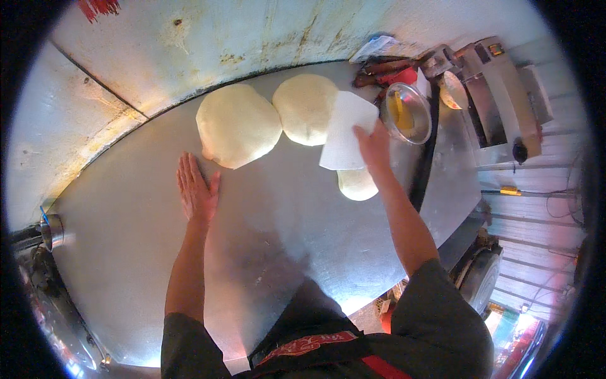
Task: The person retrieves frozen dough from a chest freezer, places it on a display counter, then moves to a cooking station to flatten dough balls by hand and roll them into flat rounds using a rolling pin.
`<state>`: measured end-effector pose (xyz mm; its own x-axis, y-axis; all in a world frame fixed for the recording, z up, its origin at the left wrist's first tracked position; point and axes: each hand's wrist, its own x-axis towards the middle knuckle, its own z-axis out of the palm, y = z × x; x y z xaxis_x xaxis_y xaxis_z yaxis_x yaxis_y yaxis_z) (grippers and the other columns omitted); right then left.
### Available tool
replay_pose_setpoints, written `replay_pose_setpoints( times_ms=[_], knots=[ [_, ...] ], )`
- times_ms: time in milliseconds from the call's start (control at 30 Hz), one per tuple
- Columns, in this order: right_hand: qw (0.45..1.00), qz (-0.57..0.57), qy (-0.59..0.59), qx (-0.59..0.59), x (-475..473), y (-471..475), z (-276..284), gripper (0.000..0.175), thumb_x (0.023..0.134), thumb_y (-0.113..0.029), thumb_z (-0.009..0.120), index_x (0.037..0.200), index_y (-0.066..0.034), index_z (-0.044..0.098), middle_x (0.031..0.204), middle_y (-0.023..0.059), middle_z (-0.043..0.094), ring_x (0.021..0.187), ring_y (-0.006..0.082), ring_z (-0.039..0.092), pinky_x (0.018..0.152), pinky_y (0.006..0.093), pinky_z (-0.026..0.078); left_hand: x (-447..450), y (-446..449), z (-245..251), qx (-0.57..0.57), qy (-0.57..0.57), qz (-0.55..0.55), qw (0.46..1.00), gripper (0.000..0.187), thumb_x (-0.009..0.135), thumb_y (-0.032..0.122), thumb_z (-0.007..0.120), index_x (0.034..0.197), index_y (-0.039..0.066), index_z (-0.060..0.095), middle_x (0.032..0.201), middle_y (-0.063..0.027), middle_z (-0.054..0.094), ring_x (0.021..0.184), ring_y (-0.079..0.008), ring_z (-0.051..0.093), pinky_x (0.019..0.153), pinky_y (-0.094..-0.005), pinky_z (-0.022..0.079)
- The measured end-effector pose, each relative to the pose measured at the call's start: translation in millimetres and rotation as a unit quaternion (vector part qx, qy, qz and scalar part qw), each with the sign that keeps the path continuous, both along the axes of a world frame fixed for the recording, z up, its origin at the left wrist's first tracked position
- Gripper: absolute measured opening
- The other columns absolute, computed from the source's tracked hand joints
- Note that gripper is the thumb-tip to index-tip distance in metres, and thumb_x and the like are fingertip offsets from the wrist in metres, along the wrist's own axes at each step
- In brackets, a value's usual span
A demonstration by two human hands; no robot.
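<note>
My left hand rests flat on the metal worktop, thumb apart from the fingers, just below a large round of pale dough. A second dough round touches the first on its right. My right hand holds a flat white sheet, perhaps a plastic dough scraper, with the fingers over its right edge. The sheet covers the right side of the second round. A smaller piece of dough shows below the sheet, its upper part hidden.
A steel bowl with yellow contents and a yellow-handled utensil stands right of my right hand. Behind it lie a red item and dark clutter. A metal machine stands far right. At the far left edge is a steel container. A stained wall borders the back.
</note>
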<state>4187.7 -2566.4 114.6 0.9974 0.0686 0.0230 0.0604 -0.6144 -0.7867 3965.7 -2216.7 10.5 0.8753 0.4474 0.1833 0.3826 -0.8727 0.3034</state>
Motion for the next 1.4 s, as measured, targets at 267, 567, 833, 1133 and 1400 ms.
replay_pose_setpoints(
  times_ms=[267, 567, 833, 1133, 1400],
  knots=[
    [0.978, 0.116, -0.127, -0.119, 15.0, 131.0, -7.5, 0.031, 0.085, -0.017, 0.063, 0.107, 0.0037, 0.057, 0.079, 0.0291, 0.067, 0.077, 0.0474, 0.068, 0.071, 0.054, 0.056, 0.0, -0.9, 1.4, 0.017, 0.012, 0.004, 1.0, 0.081, 0.098, 0.053, 0.052, 0.152, -0.003, 0.028, 0.161, -0.0197, 0.027, 0.15, -0.0337, 0.023, 0.124, -0.0457, 0.018],
    [0.967, 0.13, -0.137, -0.171, 37.3, 150.7, -10.5, 0.026, 0.085, -0.017, 0.063, 0.102, 0.0029, 0.057, 0.08, 0.0282, 0.068, 0.076, 0.0465, 0.068, 0.069, 0.0543, 0.057, -0.1, -2.0, 6.1, 0.006, 0.024, 0.011, 1.0, 0.08, 0.099, 0.054, 0.048, 0.152, -0.003, 0.029, 0.161, -0.0199, 0.027, 0.15, -0.0332, 0.023, 0.124, -0.0456, 0.018],
    [0.954, 0.164, -0.168, -0.187, 53.8, 162.0, -19.6, 0.026, 0.085, -0.017, 0.062, 0.101, 0.0032, 0.059, 0.08, 0.028, 0.067, 0.077, 0.0461, 0.068, 0.069, 0.0541, 0.056, 0.8, 0.3, 3.9, -0.011, 0.011, 0.013, 1.0, 0.081, 0.099, 0.055, 0.048, 0.151, -0.004, 0.03, 0.16, -0.0214, 0.027, 0.15, -0.0346, 0.024, 0.123, -0.0467, 0.019],
    [0.932, 0.247, -0.166, -0.205, 87.2, 177.2, -38.9, 0.026, 0.08, -0.015, 0.064, 0.099, 0.0027, 0.062, 0.091, 0.0247, 0.069, 0.087, 0.0443, 0.067, 0.081, 0.0519, 0.053, 1.6, 6.2, 5.2, -0.043, -0.013, 0.006, 0.999, 0.077, 0.099, 0.05, 0.051, 0.15, -0.004, 0.031, 0.158, -0.0241, 0.03, 0.147, -0.0389, 0.029, 0.121, -0.0499, 0.022],
    [0.938, 0.264, -0.094, -0.203, 111.5, 174.1, -50.7, 0.037, 0.082, -0.023, 0.071, 0.111, -0.0023, 0.067, 0.097, 0.0204, 0.072, 0.089, 0.0377, 0.07, 0.08, 0.0448, 0.055, 130.9, 74.8, -6.7, -0.161, -0.169, -0.092, 0.968, 0.066, 0.099, 0.046, 0.053, 0.144, -0.002, 0.045, 0.147, -0.0232, 0.048, 0.136, -0.0404, 0.044, 0.115, -0.0475, 0.034]
  ],
)
